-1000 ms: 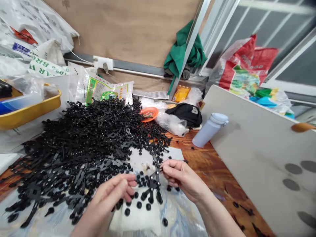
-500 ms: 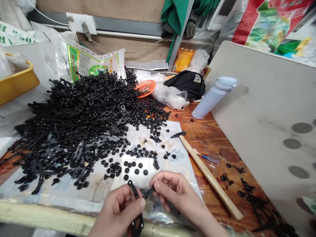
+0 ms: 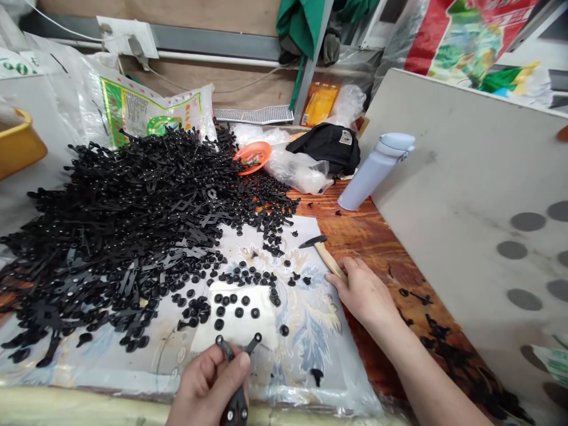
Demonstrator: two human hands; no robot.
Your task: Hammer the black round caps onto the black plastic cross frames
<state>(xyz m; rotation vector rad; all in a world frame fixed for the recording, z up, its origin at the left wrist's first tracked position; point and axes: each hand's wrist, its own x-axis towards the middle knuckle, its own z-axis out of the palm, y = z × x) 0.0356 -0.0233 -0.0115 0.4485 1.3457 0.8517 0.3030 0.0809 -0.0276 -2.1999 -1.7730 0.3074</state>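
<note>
My left hand (image 3: 206, 378) is at the bottom of the view, shut on a black plastic cross-shaped piece (image 3: 237, 407) with round studs at its ends. My right hand (image 3: 364, 291) lies to the right, its fingers over the wooden handle of a small hammer (image 3: 328, 258). The hammer's black head (image 3: 313, 241) rests on the sheet's edge, and the far handle is hidden under my hand and forearm. Loose round black studs (image 3: 235, 305) are scattered on a white patch between my hands. Behind them rises a large heap of black plastic strips (image 3: 133, 201).
A printed plastic sheet (image 3: 306, 349) covers the wooden table (image 3: 368, 228). A pale blue bottle (image 3: 373, 171) stands before a grey board (image 3: 465, 177). Farther back are a black pouch (image 3: 323, 148), an orange plate (image 3: 252, 157) and white plastic bags (image 3: 146, 109).
My right hand has left the black piece and moved right onto the hammer handle. My left hand still holds the piece. The view has shifted slightly.
</note>
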